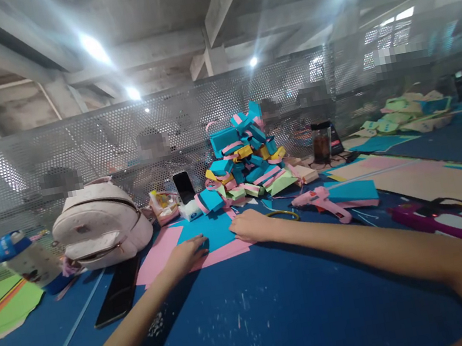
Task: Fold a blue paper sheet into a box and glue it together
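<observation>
A blue sheet of paper point(215, 234) lies on top of pink sheets point(156, 255) toward the far side of the blue table. My left hand point(186, 255) rests on the lower left part of the paper, its fingers stretched forward. At the right edge of the blue sheet, my right hand point(252, 226) has its fingers curled together on the paper. A pink glue gun point(319, 199) lies to the right of that hand, with a yellow ring point(287, 214) between them. Behind both hands rises a heap of folded blue, pink and yellow paper pieces point(257, 168).
Left of the paper are a black phone point(118, 294), a white backpack point(97, 226) and a bottle point(27, 262). Another phone point(184, 187) stands upright behind. To the right lie a purple case point(440, 222) with a cable and large paper sheets point(413, 167). A perforated metal screen point(183, 104) closes the back.
</observation>
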Tool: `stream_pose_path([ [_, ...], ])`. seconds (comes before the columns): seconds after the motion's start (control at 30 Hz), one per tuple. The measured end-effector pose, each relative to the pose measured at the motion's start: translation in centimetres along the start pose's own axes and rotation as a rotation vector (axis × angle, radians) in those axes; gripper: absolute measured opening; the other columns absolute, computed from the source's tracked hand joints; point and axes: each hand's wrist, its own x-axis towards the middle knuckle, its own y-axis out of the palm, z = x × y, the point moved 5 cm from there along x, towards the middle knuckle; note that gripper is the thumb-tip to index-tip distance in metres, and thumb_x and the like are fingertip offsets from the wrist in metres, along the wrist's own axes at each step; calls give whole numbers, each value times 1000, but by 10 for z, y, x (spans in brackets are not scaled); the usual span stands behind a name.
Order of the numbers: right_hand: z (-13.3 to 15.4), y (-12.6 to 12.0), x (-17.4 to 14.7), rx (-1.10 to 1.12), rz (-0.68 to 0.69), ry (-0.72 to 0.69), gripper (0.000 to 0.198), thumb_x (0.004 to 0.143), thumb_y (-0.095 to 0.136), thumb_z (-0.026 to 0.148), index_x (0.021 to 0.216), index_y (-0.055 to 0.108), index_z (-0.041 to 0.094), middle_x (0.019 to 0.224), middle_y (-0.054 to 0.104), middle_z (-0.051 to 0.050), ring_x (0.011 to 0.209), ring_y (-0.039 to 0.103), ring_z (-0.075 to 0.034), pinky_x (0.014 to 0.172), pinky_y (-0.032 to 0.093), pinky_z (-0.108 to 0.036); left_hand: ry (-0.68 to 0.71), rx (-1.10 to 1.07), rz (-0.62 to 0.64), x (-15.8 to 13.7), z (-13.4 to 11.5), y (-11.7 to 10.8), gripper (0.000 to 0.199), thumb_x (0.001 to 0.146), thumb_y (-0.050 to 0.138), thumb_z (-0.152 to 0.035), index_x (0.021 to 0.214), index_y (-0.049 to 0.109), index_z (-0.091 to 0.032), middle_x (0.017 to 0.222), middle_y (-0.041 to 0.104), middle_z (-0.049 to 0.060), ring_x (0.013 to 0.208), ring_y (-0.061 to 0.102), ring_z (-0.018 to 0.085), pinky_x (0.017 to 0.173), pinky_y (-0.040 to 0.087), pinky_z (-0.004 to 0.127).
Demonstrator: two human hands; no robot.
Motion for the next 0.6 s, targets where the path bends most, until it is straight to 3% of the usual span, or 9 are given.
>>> stream_pose_path([
  [0.37,12,-16,11,-21,-88,-60,17,84,51,7,82,67,13,84,71,-12,82,65,-23,62,38,-28,33,30,21,-1,-2,-3,33,93,57,-33,123,56,-18,127,56,10,109,59,24,91,50,46],
  [0.6,2,-44,14,18,-229,68,24,92,41,10,102,63,13,90,70,-13,83,63,-22,61,34,-28,1,31,-8,-8,-8,-19,35,98,46,-40,124,58,-19,108,67,8,96,65,22,87,52,41],
])
